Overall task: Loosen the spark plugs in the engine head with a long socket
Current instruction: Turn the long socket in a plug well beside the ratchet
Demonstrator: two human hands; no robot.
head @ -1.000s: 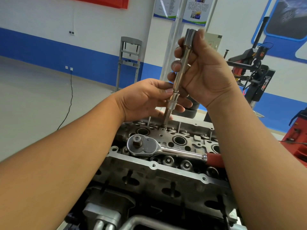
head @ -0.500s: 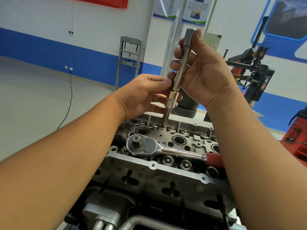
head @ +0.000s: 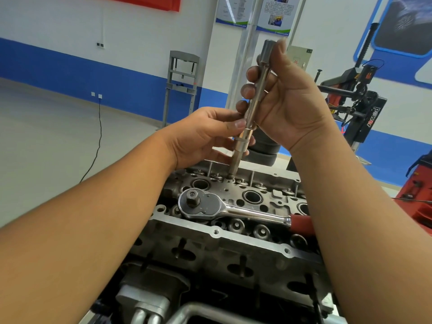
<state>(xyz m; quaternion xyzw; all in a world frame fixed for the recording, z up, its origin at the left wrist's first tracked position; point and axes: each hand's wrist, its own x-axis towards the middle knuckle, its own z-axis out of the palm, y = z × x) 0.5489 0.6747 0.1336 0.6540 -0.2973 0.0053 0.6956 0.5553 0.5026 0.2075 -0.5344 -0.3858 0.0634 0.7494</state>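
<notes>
Seating: long socket (head: 243, 146) upright, tip at engine head (head: 233, 232).
Grip: right hand (head: 287, 106) wraps upper shaft; left hand (head: 201, 136) pinches lower.
Next: square it, add ratchet (head: 210, 204).

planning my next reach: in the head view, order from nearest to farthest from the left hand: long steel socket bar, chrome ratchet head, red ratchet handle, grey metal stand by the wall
1. Long steel socket bar, touching the left hand, at its fingertips.
2. Chrome ratchet head, just below, lying on the engine head.
3. Red ratchet handle, lower right.
4. Grey metal stand, far back against the wall.
</notes>
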